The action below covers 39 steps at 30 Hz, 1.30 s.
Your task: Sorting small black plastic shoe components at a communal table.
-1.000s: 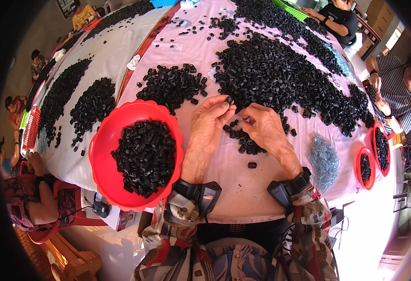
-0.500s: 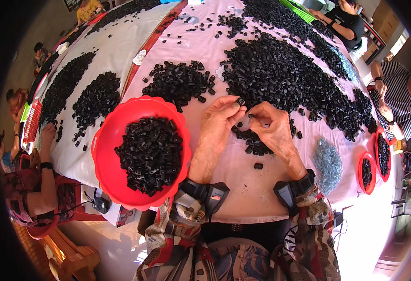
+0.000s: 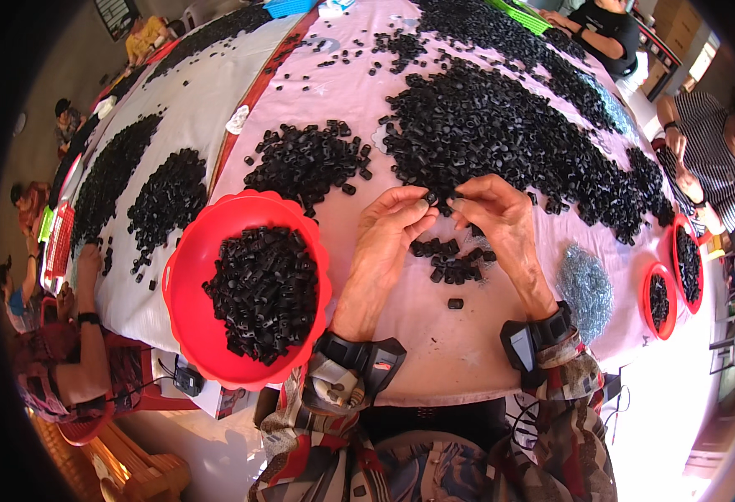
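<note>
My left hand (image 3: 388, 238) is closed in a pinch on a small black plastic part (image 3: 431, 199). Close beside it, my right hand (image 3: 503, 224) pinches with thumb and forefinger; what lies between those fingertips, if anything, is too small to make out. Both hands are raised over the table, their fingertips nearly meeting. Below them lies a small heap of similar black parts (image 3: 455, 261), with a single black part (image 3: 455, 304) nearer to me. Left of my left forearm, a red scalloped bowl (image 3: 187, 289) holds many black parts (image 3: 263, 293).
A large black heap (image 3: 484, 125) spreads beyond my hands, a smaller heap (image 3: 309, 163) to its left. Right of my right forearm lies a pale blue tangled pile (image 3: 585, 293). Red bowls stand near the right edge, one (image 3: 645, 311) closest. Several other people sit around the table.
My right hand has moved in toward my left, and the fingertips are now almost together at the black part. The whole view has shifted slightly.
</note>
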{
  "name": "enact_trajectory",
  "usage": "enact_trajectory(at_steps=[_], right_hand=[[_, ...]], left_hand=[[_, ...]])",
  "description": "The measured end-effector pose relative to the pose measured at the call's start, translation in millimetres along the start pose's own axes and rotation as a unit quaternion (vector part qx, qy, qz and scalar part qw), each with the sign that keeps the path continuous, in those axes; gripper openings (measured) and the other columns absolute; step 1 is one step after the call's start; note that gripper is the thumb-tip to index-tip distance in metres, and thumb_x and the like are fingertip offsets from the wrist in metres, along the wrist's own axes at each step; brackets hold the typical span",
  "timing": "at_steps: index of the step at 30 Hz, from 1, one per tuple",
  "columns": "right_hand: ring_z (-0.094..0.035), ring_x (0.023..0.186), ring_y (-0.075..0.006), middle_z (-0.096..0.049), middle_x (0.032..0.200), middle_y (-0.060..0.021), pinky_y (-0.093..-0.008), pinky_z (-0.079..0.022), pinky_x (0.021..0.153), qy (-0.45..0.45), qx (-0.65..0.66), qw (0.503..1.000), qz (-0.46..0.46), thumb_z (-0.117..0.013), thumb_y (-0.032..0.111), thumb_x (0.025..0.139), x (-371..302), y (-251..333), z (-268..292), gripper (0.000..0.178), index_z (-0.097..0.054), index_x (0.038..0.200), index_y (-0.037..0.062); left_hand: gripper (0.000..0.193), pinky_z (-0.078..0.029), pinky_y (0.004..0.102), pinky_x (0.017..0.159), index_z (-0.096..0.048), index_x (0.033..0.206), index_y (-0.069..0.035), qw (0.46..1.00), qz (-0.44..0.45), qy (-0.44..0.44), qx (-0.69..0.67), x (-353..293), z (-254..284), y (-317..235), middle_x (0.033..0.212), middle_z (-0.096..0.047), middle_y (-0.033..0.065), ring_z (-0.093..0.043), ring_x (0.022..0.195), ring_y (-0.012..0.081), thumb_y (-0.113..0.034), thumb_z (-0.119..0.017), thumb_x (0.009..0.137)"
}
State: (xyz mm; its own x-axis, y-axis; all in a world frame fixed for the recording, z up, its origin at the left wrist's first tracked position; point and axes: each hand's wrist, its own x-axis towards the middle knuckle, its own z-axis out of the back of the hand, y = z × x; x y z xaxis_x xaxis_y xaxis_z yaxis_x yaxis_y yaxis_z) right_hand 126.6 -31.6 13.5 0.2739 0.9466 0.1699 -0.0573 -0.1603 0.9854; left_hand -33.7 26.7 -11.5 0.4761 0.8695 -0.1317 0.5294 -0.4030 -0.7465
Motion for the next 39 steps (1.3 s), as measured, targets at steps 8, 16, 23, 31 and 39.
enact_trajectory(at_steps=[8, 16, 23, 31, 39], right_hand=[[-0.062, 0.067, -0.01, -0.067, 0.076, -0.0061, -0.0219, -0.051, 0.063, 0.016, 0.013, 0.999, 0.024, -0.061, 0.001, 0.086, 4.1, -6.0, 4.1, 0.018, -0.067, 0.103, -0.0021], [-0.061, 0.063, -0.0101, -0.066, 0.076, -0.0074, -0.0221, -0.05, 0.059, 0.009, 0.037, 0.999, 0.014, -0.064, 0.001, 0.084, 2.2, -4.5, 3.3, 0.012, -0.067, 0.095, -0.0047], [-0.059, 0.061, -0.0086, -0.066, 0.077, -0.006, -0.0206, -0.049, 0.057, 0.001, 0.029, 1.0, 0.01, -0.067, 0.0, 0.081, 1.9, -5.1, 2.2, 0.01, -0.066, 0.09, -0.0048], [-0.061, 0.07, -0.0067, -0.067, 0.08, -0.0051, -0.0202, -0.05, 0.062, -0.004, -0.014, 1.0, 0.021, -0.067, 0.0, 0.08, -0.3, -3.1, 3.7, 0.01, -0.066, 0.089, -0.0043], [-0.061, 0.072, -0.0075, -0.066, 0.079, -0.0059, -0.0212, -0.05, 0.064, -0.002, -0.046, 0.999, 0.014, -0.066, -0.001, 0.08, -3.5, -2.0, 6.1, 0.01, -0.065, 0.088, -0.0045]], left_hand=[[0.015, -0.055, 0.0268, 0.079, -0.061, 0.101, 0.002, 0.999, 0.011, 0.045, 0.022, -1.0, -6.0, 3.1, 0.095, -0.065, 0.0124, -0.066, 0.087, 0.0194, -0.001, -0.061, 0.086], [0.015, -0.055, 0.0276, 0.08, -0.06, 0.1, 0.002, 0.998, 0.018, 0.027, 0.05, -4.8, -9.9, 2.1, 0.094, -0.066, 0.0125, -0.066, 0.087, 0.0194, -0.001, -0.062, 0.086], [0.015, -0.056, 0.0277, 0.078, -0.061, 0.1, 0.003, 0.999, 0.015, 0.028, 0.037, -3.1, -8.2, 7.0, 0.094, -0.066, 0.0117, -0.066, 0.085, 0.0183, 0.001, -0.061, 0.085], [0.016, -0.055, 0.0276, 0.079, -0.062, 0.1, 0.003, 0.998, 0.017, 0.032, 0.055, -3.6, -10.4, 8.2, 0.095, -0.066, 0.0111, -0.066, 0.085, 0.0178, 0.001, -0.062, 0.085], [0.023, -0.055, 0.0283, 0.08, -0.061, 0.106, 0.005, 0.997, 0.021, 0.029, 0.073, -5.6, -10.3, 11.4, 0.097, -0.065, 0.0122, -0.066, 0.086, 0.0189, 0.0, -0.063, 0.084]])
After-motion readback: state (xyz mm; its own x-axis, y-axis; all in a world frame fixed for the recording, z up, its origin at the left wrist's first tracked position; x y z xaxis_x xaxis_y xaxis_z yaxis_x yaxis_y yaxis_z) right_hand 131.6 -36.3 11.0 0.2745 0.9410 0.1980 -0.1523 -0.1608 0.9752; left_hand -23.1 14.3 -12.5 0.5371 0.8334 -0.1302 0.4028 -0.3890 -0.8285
